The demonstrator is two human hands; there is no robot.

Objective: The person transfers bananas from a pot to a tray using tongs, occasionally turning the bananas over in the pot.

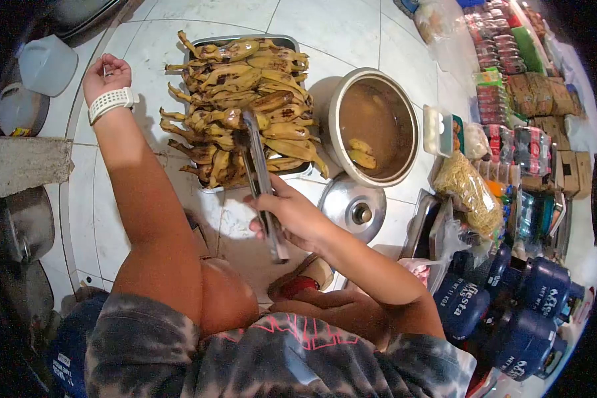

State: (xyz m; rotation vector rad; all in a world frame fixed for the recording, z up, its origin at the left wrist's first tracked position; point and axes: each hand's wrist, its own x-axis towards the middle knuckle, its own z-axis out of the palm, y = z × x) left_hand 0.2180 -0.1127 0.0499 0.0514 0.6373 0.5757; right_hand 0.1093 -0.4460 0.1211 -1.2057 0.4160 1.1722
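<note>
My right hand is wrapped round a pair of metal tongs. The tongs reach forward over the heaped tray, their far end overlapping the bananas near the middle of the pile. These bananas lie in rows, yellow-brown with dark patches, peels on, on a metal tray. Off to the left, my left hand is held up beside the tray with its fingers curled in and nothing visible in them. A white strap watch is on that wrist.
Right of the tray stands a large pot of brown liquid with bananas in it. Its metal lid lies on the tiled floor. Blue gas cylinders and packed goods line the right side. Plastic jugs stand at left.
</note>
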